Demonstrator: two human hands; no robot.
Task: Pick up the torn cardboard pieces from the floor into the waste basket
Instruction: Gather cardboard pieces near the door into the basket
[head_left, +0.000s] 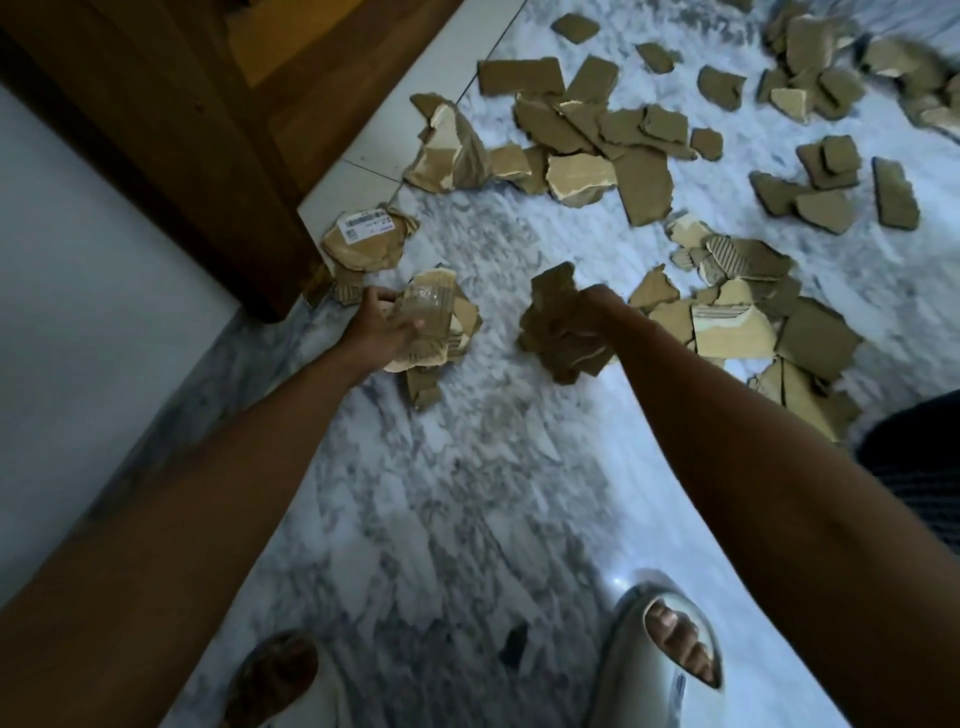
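Torn brown cardboard pieces (639, 135) lie scattered over the marbled floor (467, 467), mostly at the top and right. My left hand (382, 325) grips a bunch of pale cardboard scraps with clear tape (441, 312), held low over the floor. To its right, my right hand (597, 312) is closed on a wad of darker brown cardboard pieces (556, 327). One piece with a white label (363, 239) lies just beyond my left hand, near the door corner. No waste basket is in view.
A wooden door and frame (208, 130) stand at the upper left, beside a white wall (78, 338). My feet in pale slippers (660, 665) are at the bottom edge. A dark cloth (914, 457) shows at the right edge.
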